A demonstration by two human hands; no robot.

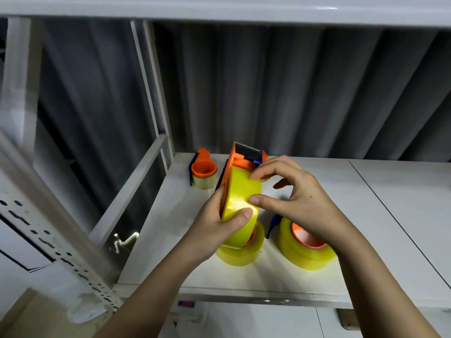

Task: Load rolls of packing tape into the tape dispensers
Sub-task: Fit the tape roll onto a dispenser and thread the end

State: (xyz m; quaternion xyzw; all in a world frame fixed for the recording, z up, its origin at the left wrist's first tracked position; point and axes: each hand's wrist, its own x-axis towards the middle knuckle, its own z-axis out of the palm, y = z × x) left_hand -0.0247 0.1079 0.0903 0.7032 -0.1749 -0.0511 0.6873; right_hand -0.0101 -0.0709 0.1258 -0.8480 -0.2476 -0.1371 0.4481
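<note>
An orange tape dispenser (246, 156) with a toothed black blade on top stands upright above the white shelf, and a yellow tape roll (240, 191) is mounted on it. My left hand (217, 228) grips the roll and dispenser from below, thumb on the tape face. My right hand (292, 196) pinches at the tape surface with thumb and forefinger. Below lie two more loaded dispensers, one roll (241, 254) under the held one and one (305, 250) to the right.
A fourth orange dispenser with a thin clear roll (203, 174) stands at the back left of the white shelf (366, 215). A white metal rack frame (136, 186) borders the left. A grey curtain hangs behind. A shelf board runs overhead.
</note>
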